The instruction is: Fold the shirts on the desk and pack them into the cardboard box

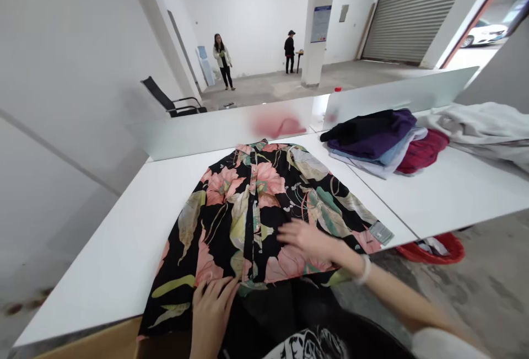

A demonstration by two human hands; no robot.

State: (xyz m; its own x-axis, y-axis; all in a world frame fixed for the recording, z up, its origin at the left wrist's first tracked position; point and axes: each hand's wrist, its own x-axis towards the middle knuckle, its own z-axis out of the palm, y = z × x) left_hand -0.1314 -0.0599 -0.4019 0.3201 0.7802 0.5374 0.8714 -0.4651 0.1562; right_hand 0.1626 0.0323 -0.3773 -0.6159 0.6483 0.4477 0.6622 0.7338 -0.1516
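Observation:
A black long-sleeved shirt with large pink, green and beige flowers lies spread front up on the white table. Its collar points away from me and its buttons are done up along the middle. My left hand rests on the near hem, left of the button band, with the fingers lying over the cloth; its thumb is hidden. Over the lower right front, my right hand is open with fingers stretched out, a little blurred. The right sleeve's cuff reaches the table's near edge.
Folded clothes are piled at the right, beside pale cloth. A frosted divider runs along the table's far side. A red basket stands on the floor right, a cardboard box near left. Two people stand far back.

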